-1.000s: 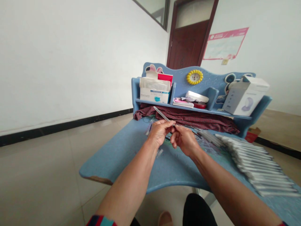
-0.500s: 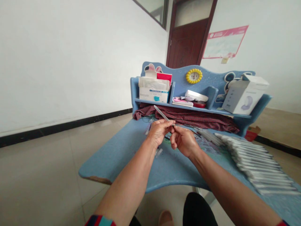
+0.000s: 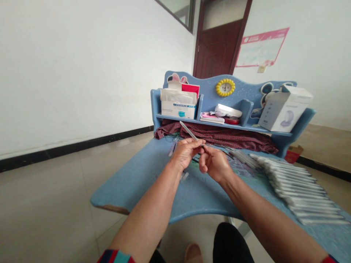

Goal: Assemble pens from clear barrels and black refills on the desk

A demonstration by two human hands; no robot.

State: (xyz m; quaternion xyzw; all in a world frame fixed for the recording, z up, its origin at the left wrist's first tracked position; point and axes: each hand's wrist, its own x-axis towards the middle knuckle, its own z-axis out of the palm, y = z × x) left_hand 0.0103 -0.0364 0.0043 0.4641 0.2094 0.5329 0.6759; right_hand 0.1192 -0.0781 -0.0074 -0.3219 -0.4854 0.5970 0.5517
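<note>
My left hand (image 3: 185,151) is closed around a slim, translucent white pen barrel (image 3: 188,129), which points up and to the left. At the barrel's lower end, the fingers of my right hand (image 3: 215,162) are pinched together, touching my left fingertips. A small dark bit shows between the two hands; whether it is a refill or a tip cannot be made out. Under the hands lie thin dark sticks like pen refills (image 3: 229,155). Small clear pieces (image 3: 184,177) lie on the blue desk (image 3: 142,175) below my left wrist.
To the right is a large stack of pens (image 3: 298,190), with several loose clear barrels (image 3: 244,157) beside it. Checked cloth (image 3: 227,137) lies along the back under a shelf (image 3: 246,127). The shelf holds a face mask box (image 3: 178,109) and a white carton (image 3: 285,109).
Both hands keep nearly the same grip and place at the pen barrel. The whole view has shifted very slightly.
</note>
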